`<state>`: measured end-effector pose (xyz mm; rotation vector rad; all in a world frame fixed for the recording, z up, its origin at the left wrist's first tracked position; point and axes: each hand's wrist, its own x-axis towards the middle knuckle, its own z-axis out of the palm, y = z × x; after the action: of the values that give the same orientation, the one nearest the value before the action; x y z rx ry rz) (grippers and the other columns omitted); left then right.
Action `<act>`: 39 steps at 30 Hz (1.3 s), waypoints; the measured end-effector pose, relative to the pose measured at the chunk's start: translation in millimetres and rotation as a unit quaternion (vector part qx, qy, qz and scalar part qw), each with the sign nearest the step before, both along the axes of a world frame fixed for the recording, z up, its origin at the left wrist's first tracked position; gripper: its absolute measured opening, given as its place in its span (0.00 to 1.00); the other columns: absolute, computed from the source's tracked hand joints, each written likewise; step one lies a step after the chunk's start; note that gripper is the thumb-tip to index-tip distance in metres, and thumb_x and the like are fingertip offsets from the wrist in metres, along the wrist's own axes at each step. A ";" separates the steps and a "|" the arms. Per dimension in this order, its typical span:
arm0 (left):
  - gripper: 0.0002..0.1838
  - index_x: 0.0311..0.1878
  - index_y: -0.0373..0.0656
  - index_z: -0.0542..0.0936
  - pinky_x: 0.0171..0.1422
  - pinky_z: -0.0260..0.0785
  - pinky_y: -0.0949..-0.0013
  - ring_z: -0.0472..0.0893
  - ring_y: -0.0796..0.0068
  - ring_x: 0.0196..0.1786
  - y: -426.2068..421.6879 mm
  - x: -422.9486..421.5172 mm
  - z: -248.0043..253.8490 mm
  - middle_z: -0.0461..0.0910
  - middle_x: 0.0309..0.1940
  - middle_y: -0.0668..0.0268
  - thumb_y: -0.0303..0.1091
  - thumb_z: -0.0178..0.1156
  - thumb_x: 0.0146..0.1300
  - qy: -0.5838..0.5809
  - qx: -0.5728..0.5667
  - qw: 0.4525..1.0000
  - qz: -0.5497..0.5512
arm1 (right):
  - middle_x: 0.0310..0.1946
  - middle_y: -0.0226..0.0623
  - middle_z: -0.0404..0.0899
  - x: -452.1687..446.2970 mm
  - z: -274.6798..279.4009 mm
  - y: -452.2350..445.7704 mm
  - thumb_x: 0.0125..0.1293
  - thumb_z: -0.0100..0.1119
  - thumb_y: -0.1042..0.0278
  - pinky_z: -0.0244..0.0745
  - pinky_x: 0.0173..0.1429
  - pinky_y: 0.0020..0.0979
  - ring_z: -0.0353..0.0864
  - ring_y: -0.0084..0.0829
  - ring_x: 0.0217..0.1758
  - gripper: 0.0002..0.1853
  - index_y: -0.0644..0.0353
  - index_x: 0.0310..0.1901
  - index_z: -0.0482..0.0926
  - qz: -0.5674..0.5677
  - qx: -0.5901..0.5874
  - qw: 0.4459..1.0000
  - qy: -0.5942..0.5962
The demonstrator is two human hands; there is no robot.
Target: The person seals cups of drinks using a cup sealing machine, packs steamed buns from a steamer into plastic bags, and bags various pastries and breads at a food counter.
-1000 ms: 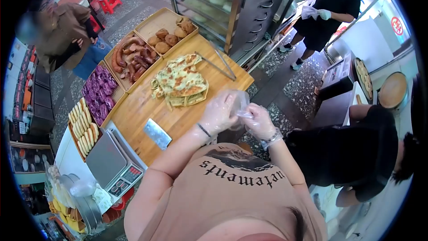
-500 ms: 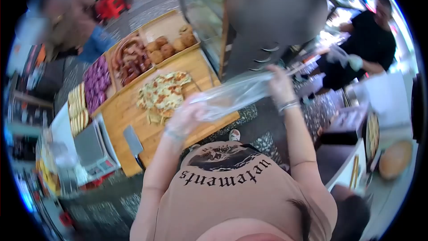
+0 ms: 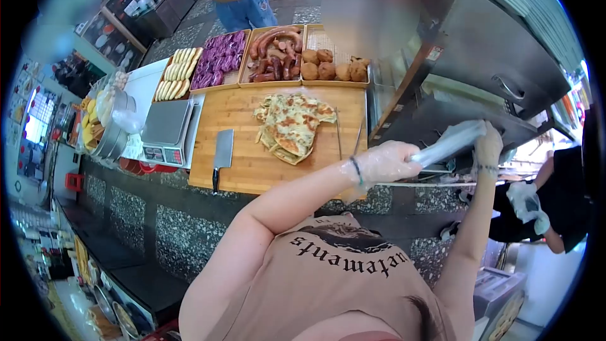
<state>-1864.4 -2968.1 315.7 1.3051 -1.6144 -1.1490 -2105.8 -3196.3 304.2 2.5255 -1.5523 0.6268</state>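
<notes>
A clear plastic bag (image 3: 449,143) is stretched and bunched between my two hands, right of the wooden cutting board (image 3: 243,110). My left hand (image 3: 392,161), in a thin clear glove, is closed around its near end. At the far end my right hand (image 3: 488,146), gloved too, grips the bag. On the board lies a browned, folded flatbread (image 3: 293,125). A cleaver (image 3: 223,151) rests to its left, and metal tongs (image 3: 339,136) lie to its right.
Behind the board stand trays of sausages (image 3: 276,57), fried balls (image 3: 325,66), purple pieces (image 3: 219,60) and pale sliced rolls (image 3: 178,74). A scale (image 3: 166,127) is at left. Steel drawers (image 3: 486,69) rise at right. A gloved co-worker (image 3: 562,196) stands far right; another person (image 3: 243,3) stands beyond the trays.
The view has turned, and both hands appear farther right, beside the steel drawers. The bag, spread wider before, is now pulled into a narrower bunch. The co-worker appears lower at right.
</notes>
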 end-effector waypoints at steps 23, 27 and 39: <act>0.22 0.58 0.43 0.73 0.44 0.71 0.66 0.79 0.63 0.36 -69.2 2.8 25.2 0.78 0.31 0.55 0.26 0.47 0.59 -0.029 0.107 0.993 0.045 | 0.48 0.39 0.77 -55.0 142.4 69.5 0.66 0.50 0.59 0.72 0.54 0.34 0.76 0.31 0.51 0.24 0.63 0.59 0.69 -0.009 0.272 0.947 0.170; 0.22 0.54 0.37 0.74 0.39 0.70 0.69 0.77 0.73 0.33 -73.1 16.8 4.7 0.78 0.30 0.60 0.25 0.47 0.55 -0.039 0.062 0.989 0.129 | 0.55 0.46 0.76 -29.8 141.2 9.9 0.64 0.54 0.51 0.70 0.58 0.35 0.75 0.38 0.58 0.27 0.62 0.58 0.72 0.214 0.280 0.936 0.006; 0.16 0.50 0.37 0.79 0.49 0.67 0.78 0.75 0.82 0.41 -47.2 63.6 46.9 0.79 0.39 0.69 0.26 0.48 0.62 -0.041 0.102 0.986 0.126 | 0.51 0.48 0.77 79.3 85.2 -16.7 0.59 0.52 0.38 0.68 0.60 0.39 0.76 0.44 0.55 0.34 0.65 0.50 0.78 0.126 0.204 0.940 0.243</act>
<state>-1800.8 -3015.3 362.6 1.6560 -1.3680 -1.1364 -2026.5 -3213.0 389.4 2.8886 -1.2868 -0.3368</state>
